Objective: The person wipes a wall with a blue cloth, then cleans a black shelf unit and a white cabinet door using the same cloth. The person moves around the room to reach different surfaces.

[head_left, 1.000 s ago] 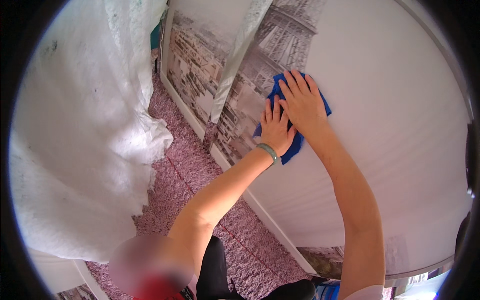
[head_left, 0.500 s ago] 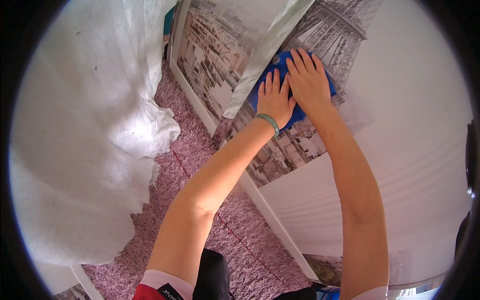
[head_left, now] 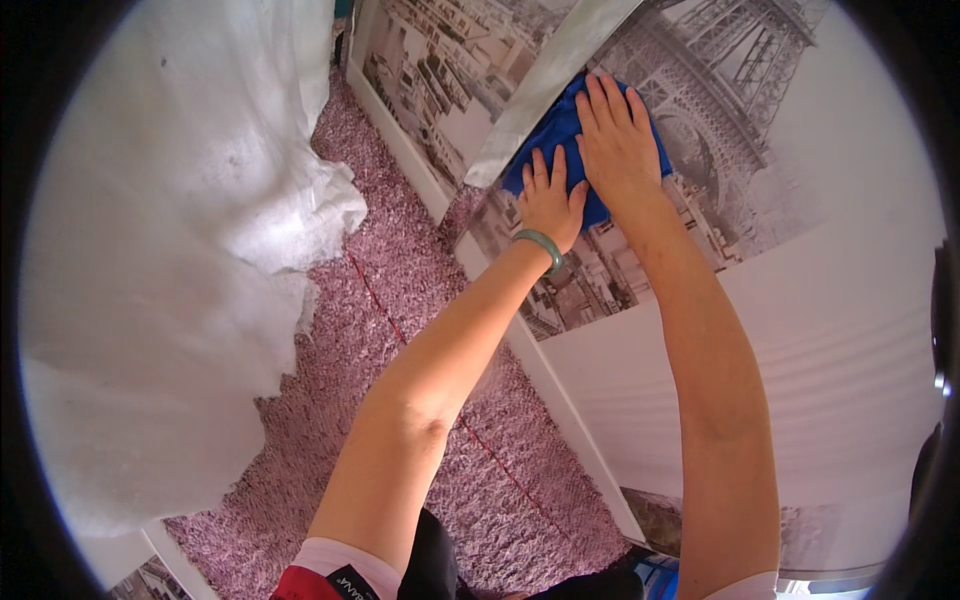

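Left hand (head_left: 548, 210) and right hand (head_left: 622, 165) rest flat on the blue cloth (head_left: 560, 122), fingers (head_left: 600, 103) extended, gripping nothing; cloth lies against the printed panel (head_left: 800, 310), beside the pale strip (head_left: 550, 95); finished and remaining coverage cannot be determined.

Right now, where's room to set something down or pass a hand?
Set down: pink carpet between white sheet, red cord and left forearm. Pass: white panel right of right forearm. Crowded: blue cloth, under left hand and right hand.
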Action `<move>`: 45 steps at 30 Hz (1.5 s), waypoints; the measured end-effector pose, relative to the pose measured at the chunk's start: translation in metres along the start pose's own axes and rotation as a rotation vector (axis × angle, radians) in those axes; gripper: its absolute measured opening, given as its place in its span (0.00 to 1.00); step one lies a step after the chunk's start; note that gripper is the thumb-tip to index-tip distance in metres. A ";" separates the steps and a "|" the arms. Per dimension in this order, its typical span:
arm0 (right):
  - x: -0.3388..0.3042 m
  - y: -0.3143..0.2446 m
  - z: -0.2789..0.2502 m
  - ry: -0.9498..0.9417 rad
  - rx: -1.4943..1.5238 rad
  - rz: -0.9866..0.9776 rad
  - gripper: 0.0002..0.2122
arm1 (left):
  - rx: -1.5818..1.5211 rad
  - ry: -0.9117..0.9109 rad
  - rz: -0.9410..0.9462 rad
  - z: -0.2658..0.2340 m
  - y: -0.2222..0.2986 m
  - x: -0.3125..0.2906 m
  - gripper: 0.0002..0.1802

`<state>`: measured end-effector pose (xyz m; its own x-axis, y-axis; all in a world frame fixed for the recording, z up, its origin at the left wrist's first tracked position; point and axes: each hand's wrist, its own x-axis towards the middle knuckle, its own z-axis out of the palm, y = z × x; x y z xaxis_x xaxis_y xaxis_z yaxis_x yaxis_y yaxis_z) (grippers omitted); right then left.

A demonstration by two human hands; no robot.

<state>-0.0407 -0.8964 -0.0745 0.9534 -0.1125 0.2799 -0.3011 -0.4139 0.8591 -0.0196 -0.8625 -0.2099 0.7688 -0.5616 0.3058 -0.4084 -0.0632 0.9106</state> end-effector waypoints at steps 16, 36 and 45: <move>-0.035 0.019 0.002 0.003 -0.001 -0.105 0.24 | -0.097 -0.023 -0.094 0.021 0.023 -0.015 0.37; -0.237 0.045 -0.023 -0.166 0.153 -0.211 0.29 | 0.007 -0.161 0.147 0.101 0.060 -0.199 0.37; -0.315 0.078 -0.030 -0.013 0.210 -0.068 0.26 | 0.097 -0.033 0.374 0.119 0.087 -0.230 0.32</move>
<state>-0.3647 -0.8664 -0.0831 0.9720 -0.0889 0.2175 -0.2265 -0.6002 0.7671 -0.2906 -0.8375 -0.2338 0.5419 -0.5870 0.6014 -0.7037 0.0743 0.7066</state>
